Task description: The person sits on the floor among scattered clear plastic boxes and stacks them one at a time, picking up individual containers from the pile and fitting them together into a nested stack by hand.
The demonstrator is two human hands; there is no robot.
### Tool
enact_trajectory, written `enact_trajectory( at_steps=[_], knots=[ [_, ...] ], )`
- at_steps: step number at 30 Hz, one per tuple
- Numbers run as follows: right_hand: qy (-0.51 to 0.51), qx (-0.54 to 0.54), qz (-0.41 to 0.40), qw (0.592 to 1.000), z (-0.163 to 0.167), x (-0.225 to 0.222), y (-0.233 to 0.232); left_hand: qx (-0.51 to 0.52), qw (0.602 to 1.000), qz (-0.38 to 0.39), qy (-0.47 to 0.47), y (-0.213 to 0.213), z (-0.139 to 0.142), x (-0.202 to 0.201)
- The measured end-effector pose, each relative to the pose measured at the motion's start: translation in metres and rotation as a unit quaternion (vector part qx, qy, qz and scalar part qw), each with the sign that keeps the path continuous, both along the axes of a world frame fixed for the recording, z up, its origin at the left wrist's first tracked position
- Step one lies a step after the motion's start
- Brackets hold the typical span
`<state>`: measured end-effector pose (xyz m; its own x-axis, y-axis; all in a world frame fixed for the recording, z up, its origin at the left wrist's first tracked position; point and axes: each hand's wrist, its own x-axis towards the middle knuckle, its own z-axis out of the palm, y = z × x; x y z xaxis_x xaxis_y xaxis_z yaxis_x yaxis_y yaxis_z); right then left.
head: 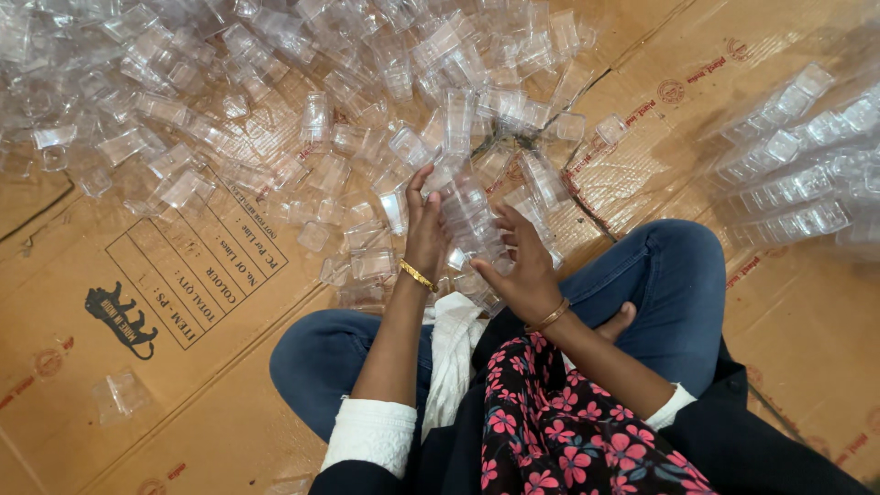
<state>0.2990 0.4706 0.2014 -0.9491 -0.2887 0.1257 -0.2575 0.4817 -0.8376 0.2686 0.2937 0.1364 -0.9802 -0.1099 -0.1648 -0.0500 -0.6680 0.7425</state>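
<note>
I sit cross-legged on flattened cardboard. My left hand (423, 227) and my right hand (521, 264) both grip a stack of clear plastic trays (470, 229) held between them above my knees. The left fingers press the stack's left side, and the right thumb and fingers close on its lower right end. Each wrist wears a gold bangle. A large heap of loose clear plastic trays (302, 82) spreads across the cardboard just beyond my hands.
Brown cardboard sheets (183, 367) cover the floor. Rows of nested clear tray stacks (797, 174) lie at the right. One loose tray (124, 394) sits alone at the lower left. My blue-jeaned knees (674, 266) flank my hands.
</note>
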Motion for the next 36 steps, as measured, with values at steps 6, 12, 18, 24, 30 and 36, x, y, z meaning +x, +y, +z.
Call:
enact_trajectory(
  at_steps=[6, 12, 18, 24, 30, 36],
  knots=[
    [0.084, 0.037, -0.003, 0.996, -0.004, 0.0, -0.001, -0.09, 0.995, -0.013, -0.041, 0.006, 0.01, 0.0],
    [-0.103, -0.16, 0.053, 0.98, -0.02, -0.011, 0.015, -0.02, 0.999, 0.023, -0.012, -0.001, 0.012, 0.001],
    [-0.363, -0.275, 0.062, 0.888, -0.057, -0.017, 0.029, -0.009, 0.997, 0.07, -0.022, -0.006, 0.007, 0.001],
    [-0.294, -0.276, 0.05, 0.914, -0.076, -0.011, 0.021, -0.006, 0.996, 0.092, 0.018, -0.004, 0.013, 0.004],
    [-0.205, -0.179, 0.025, 0.962, -0.057, 0.001, 0.007, 0.048, 0.993, 0.05, 0.097, -0.001, 0.019, 0.005],
    [-0.056, -0.054, 0.005, 0.997, -0.036, 0.012, -0.002, 0.027, 0.996, 0.07, 0.054, 0.0, 0.014, 0.004]
  ],
)
